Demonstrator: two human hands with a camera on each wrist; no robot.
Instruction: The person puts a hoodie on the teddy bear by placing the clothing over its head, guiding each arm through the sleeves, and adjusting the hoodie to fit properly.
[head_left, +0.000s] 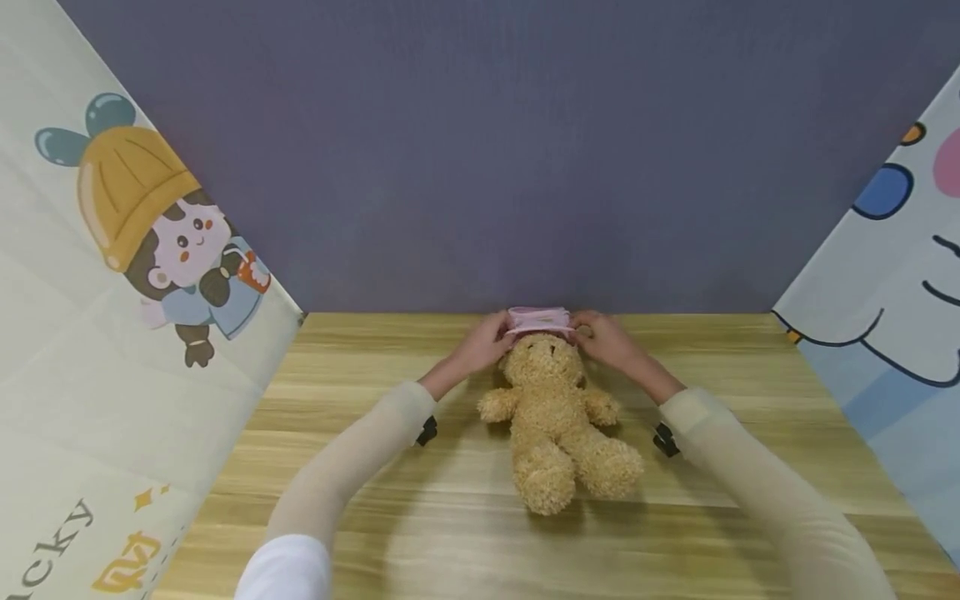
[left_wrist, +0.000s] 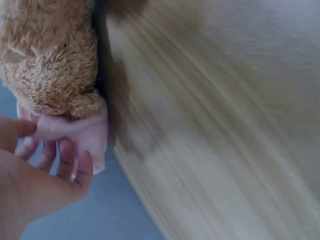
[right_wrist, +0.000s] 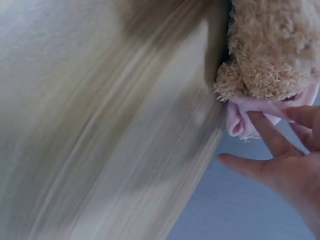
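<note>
1. Pink cloth (head_left: 540, 320) spans the space between the two grips, touching the top of the head of a plush bear (head_left: 550, 408), which lies face-up on the near side of both hands.
2. Left hand (head_left: 483, 343) pinches one end of the cloth between thumb and fingers; right hand (head_left: 604, 340) pinches the opposite end, one finger standing off it.
3. Uneven pulling could skew the cloth on the head, because soft fabric slips and folds easily.
4. Ears (left_wrist: 86, 105) sit close beside the grips, so the cloth's edge might catch on one or on curly fur.
5. Too strong a tug could drag the bear, which looks light, towards the far edge of the tabletop (head_left: 360, 358), right by the grips.
6. Counted: one bear; one cloth, as far as its folds show; two hands; one tabletop; two small black items (head_left: 427, 431), unclear in kind, nearer the person than the grips.
</note>
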